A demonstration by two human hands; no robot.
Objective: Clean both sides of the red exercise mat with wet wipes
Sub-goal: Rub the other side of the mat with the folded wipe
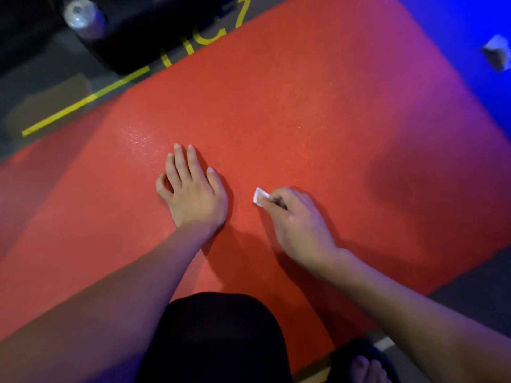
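Head view: mat runs far-right from both hands. Left hand flat, fingers released, bracing. Right hand pinches wipe w/ most unwiped area beyond it.

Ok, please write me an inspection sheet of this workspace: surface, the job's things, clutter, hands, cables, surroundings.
Surface: red exercise mat lies flat on a dark floor; a faint sheen near the left hand.
Job's things: small folded white wet wipe, pressed on the mat.
Clutter: crumpled white piece on the blue-lit area at the far right; what it is cannot be told.
Hands: left hand flat on the mat, fingers straight; right hand pinches the wipe.
Cables: nothing seen.
Surroundings: yellow floor markings; silver can on a black object; person's dark-clothed knee.
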